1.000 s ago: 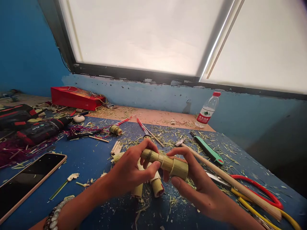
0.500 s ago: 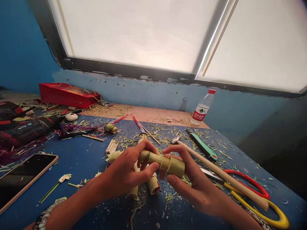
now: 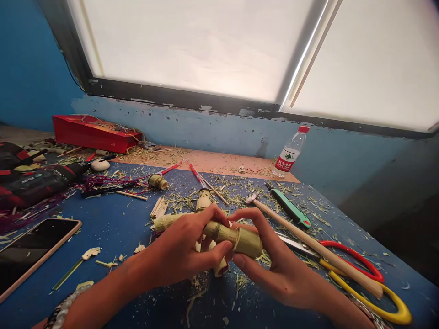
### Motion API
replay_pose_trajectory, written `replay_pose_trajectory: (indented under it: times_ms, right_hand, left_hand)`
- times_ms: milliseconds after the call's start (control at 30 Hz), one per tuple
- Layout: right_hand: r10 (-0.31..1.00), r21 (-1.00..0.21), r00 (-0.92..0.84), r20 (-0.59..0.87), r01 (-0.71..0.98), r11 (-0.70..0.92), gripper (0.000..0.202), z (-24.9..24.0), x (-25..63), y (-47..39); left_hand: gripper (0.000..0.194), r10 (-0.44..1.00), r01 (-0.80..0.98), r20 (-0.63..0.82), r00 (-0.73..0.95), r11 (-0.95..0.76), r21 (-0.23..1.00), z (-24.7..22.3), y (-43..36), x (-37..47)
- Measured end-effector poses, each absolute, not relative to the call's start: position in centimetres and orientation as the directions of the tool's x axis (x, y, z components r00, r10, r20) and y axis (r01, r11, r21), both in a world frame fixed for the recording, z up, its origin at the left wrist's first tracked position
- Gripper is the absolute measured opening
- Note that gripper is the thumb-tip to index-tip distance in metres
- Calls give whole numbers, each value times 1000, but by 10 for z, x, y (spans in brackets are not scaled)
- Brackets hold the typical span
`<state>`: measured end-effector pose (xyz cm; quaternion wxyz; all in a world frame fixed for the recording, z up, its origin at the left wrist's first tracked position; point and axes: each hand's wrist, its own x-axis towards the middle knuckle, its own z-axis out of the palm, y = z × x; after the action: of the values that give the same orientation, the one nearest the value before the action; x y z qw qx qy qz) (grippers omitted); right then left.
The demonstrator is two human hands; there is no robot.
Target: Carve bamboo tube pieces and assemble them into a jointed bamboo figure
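A green bamboo tube (image 3: 249, 243) with a stepped, wider right end lies across both hands. My left hand (image 3: 192, 240) closes on its narrower left part, thumb in front and fingers behind. My right hand (image 3: 270, 256) grips the wider end between thumb and fingertips. Under and behind my hands lie more bamboo pieces, partly hidden: a rough-ended tube (image 3: 166, 223) to the left, a short marked piece (image 3: 203, 199) at the top, and a tube end (image 3: 221, 268) below. Whether these pieces are joined I cannot tell.
Right of my hands lie a hammer (image 3: 302, 230), scissors (image 3: 366, 260) and a green-handled tool (image 3: 291, 209). A water bottle (image 3: 287, 155) stands behind. Leftward are a phone (image 3: 37, 246), a power drill (image 3: 41, 183) and a red box (image 3: 94, 135). Bamboo shavings litter the blue tabletop.
My right hand has moved slightly left, closer to my left hand, along with the wide end. Less of the narrow part shows between the hands; the view has shifted a little.
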<state>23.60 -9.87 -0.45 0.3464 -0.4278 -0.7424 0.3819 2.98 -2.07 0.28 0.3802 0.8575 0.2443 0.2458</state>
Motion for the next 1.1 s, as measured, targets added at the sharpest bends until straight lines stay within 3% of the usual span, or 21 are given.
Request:
replay_pose_trajectory:
  times_ms: [200,467,733,900,1100]
  right_hand:
    - [933,-929,-325,156,273,251,42,-13,235,-93]
    - [951,-894,-238,198,355,274,35,-12,235,-93]
    - [948,-892,-260,183,361,271,35,-13,236,-94]
    - [935,-885,-304,182,364,291,42,-14,233,-92]
    - [952,-854,-38,304,431,290,32,-16,227,-93]
  left_hand:
    - [15,649,232,258,715,-569,789,3,-19,30]
    - [10,724,222,322,610,-546,808,6,-20,30]
    - [14,656,212,279,701,-565,797,5,-18,28]
    - [24,562,244,242,791,-653,717,-2,-20,23]
    - [33,517,292,332,789,-791,538,11,-24,26]
